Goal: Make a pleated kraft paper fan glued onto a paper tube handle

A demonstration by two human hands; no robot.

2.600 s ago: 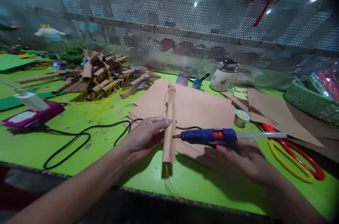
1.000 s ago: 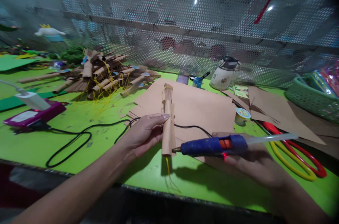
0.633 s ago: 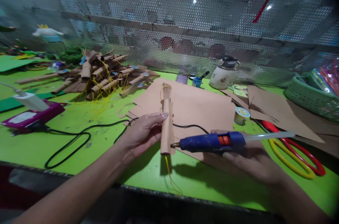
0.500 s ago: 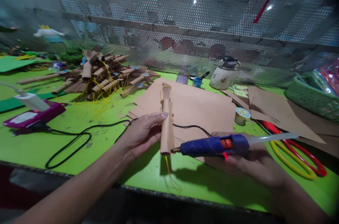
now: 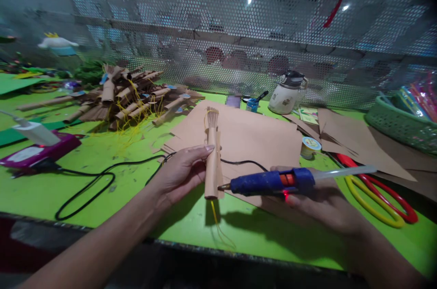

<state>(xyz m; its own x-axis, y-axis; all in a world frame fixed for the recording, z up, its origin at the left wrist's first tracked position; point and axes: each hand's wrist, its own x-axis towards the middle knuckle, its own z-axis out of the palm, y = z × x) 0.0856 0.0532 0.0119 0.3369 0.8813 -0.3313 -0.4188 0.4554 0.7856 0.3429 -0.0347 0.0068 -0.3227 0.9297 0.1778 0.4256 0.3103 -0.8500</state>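
Between the thumb and fingers of my left hand [image 5: 184,168] is a brown paper roll [image 5: 211,175], held upright with a fringed top and a loose flap along its right side. A yellow string [image 5: 215,216] hangs from its lower end. My right hand [image 5: 324,202] grips a blue hot glue gun [image 5: 262,183] lying sideways, a clear glue stick [image 5: 344,172] jutting from its back. The gun's metal nozzle points left and meets the flap's edge near the roll's lower end. Part of the right hand's fingers is hidden behind the gun.
Brown paper sheets [image 5: 259,129] lie behind my hands. A pile of similar rolls [image 5: 136,102] with yellow strings is at back left. A purple power strip [image 5: 41,150] and black cord [image 5: 102,174] lie left. Red-and-yellow scissors [image 5: 406,207], a tape spool [image 5: 310,147] and green basket [image 5: 392,120] are right.
The glue gun's nozzle has moved slightly up along the flap of the roll. The left hand keeps its hold. The whole view has shifted a little.
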